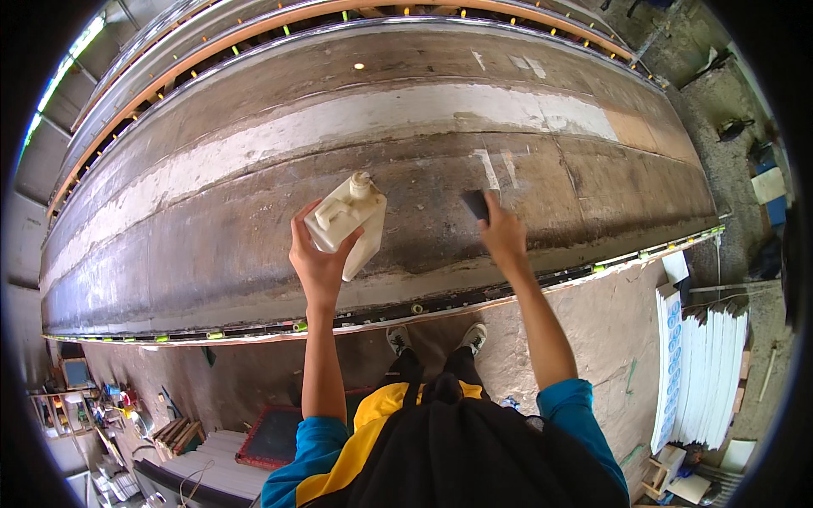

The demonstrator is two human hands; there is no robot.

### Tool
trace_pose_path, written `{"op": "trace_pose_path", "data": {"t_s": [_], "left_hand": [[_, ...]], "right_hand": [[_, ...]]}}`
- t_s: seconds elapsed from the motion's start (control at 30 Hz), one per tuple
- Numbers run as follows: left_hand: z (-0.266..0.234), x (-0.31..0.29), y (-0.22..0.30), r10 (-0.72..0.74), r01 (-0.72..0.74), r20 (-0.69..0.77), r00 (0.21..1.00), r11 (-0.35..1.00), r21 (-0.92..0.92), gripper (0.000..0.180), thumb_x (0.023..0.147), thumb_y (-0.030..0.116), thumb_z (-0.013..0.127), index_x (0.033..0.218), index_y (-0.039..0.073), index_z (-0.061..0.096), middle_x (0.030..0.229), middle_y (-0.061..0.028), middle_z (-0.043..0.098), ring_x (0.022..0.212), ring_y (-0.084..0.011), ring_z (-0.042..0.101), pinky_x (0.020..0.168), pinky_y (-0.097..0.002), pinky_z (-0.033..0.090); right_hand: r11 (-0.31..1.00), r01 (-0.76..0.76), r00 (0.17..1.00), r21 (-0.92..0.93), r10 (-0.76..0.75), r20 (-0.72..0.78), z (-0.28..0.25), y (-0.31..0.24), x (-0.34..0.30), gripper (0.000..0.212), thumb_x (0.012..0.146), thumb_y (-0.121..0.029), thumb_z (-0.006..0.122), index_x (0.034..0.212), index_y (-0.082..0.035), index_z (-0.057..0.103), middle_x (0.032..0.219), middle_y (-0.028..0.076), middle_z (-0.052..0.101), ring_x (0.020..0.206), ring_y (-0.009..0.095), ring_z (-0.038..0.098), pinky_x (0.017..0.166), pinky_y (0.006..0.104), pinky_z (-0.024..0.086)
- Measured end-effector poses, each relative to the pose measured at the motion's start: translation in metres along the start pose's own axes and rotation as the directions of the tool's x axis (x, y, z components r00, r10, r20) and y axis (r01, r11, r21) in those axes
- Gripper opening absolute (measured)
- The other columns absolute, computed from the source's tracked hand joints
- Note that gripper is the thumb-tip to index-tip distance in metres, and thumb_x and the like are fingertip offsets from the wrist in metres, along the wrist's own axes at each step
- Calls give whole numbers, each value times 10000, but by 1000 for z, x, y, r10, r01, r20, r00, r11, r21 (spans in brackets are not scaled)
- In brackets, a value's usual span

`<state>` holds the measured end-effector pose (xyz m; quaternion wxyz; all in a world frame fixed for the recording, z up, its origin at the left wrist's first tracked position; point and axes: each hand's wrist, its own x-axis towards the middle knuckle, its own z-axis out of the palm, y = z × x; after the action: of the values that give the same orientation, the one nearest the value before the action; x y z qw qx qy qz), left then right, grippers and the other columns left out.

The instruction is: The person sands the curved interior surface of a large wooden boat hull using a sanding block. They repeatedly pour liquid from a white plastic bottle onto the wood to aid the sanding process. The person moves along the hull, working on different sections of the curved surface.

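A cream plastic jug [354, 210] with a short neck is in my left hand [315, 261], fingers and thumb wrapped around its body. It is held above the long worktable [423, 203], tilted, with its neck toward the far side. To the right, my right hand [506, 239] is closed on a dark flat block [474, 203]; its exact kind I cannot make out. The block is over the table's near half, and whether it touches the surface I cannot tell. The tabletop is brown and stained.
A pale strip [356, 114] runs along the table. Green and yellow fittings [301, 325] line its near edge. A stack of white panels [705, 372] stands at the right. Behind at the left are a red-edged dark panel [273, 433] and cluttered shelves [72, 406].
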<state>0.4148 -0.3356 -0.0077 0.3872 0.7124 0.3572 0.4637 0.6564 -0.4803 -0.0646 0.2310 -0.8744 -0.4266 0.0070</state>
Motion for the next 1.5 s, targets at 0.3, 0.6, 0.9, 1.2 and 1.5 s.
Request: {"op": "trace_pose_path", "data": {"t_s": [0.3,0.6,0.9,1.2,1.5], "left_hand": [[12,3,3,-42,42,30,999,999,-6,589,625,81,795,1125,25,488,1050,-125,592,964,-201,577,848,-325,455],[17,-5,-2,-58,59,63,996,998,-5,609,621,83,797,1136,25,479,1046,-122,595,975,-199,575,857,-325,452],[3,-18,-13,-46,46,25,999,999,4,629,606,111,814,1136,36,485,1049,-122,593,980,-215,572,861,-333,444],[-7,-20,-7,-48,47,32,998,998,38,622,607,105,810,1134,36,486,1034,-125,603,966,-208,578,860,-331,445],[-2,-24,-2,-10,9,76,997,1000,12,626,603,108,812,1134,44,488,1026,-111,604,950,-200,581,845,-318,444]], "right_hand": [[1000,11,1000,2,-11,8,23,0,-6,447,757,-83,576,1180,-165,459,706,160,601,668,316,635,577,429,510],[989,-94,979,-118,113,170,42,-58,-6,497,781,-131,611,1236,-116,412,894,169,635,784,358,633,678,426,510],[978,38,801,203,-151,580,-33,35,8,681,712,-235,707,1306,-98,404,1157,158,567,1015,301,578,882,408,441],[964,267,836,22,-242,492,-20,52,-7,726,698,-418,698,1279,-71,437,807,159,651,720,257,637,735,386,482],[997,31,897,-77,6,441,-52,63,-15,575,771,-248,661,1288,-132,436,1024,146,624,915,279,613,784,414,459]]}}
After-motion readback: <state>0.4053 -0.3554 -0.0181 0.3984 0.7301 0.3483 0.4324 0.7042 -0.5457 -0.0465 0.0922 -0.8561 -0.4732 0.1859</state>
